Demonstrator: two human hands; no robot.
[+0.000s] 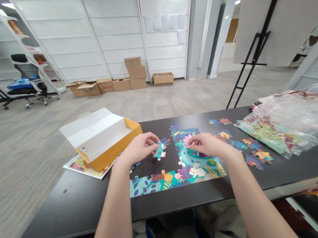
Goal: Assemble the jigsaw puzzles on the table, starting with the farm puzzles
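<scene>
A partly joined jigsaw puzzle point(154, 183) lies on the dark table, with a strip along the front and a taller block at the right. My left hand point(139, 148) has its thumb and fingers closed at the edge of a teal jigsaw piece point(160, 151), left of the block. Dark blue shows against that piece's upper right. Over the block's pink flower, my right hand point(208, 144) has its fingertips drawn together, touching the puzzle. Whatever is between those fingertips is hidden. Another jigsaw piece point(135, 165) is partly covered by my left wrist.
An open yellow box point(112, 149) stands at the left on a printed sheet point(82, 168). Several loose jigsaw pieces point(251, 143) are scattered right of the puzzle. Beyond them sits a clear plastic bag point(303, 123). A single piece point(174, 127) lies behind the block near the table's far edge.
</scene>
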